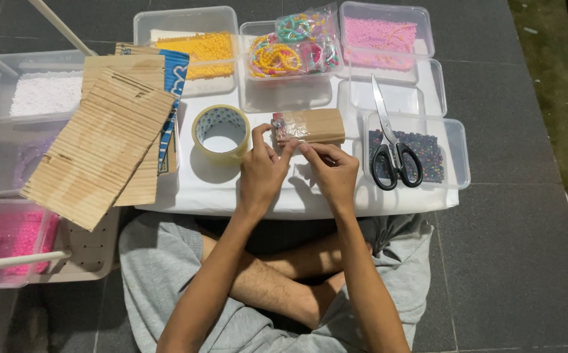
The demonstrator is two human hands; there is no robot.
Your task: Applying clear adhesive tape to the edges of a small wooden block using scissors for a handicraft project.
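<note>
Left hand point(262, 171): pinching the taped left end of the cardboard block point(310, 127).
Right hand point(333, 171): fingers curling closed, gripping the block's lower edge.
Adjacent: tape roll point(221, 133), scissors point(392, 147).

Tan cardboard packet point(310, 126), black-handled scissors point(395, 160) — pink beads point(378, 36), yellow beads point(195, 47)

I see black-handled scissors point(388, 140) lying across clear containers near the right edge of the white table point(218, 196). Corrugated cardboard sheets point(101, 147) overhang its left edge. Bead bracelets point(290, 46) sit at the far edge.
</note>
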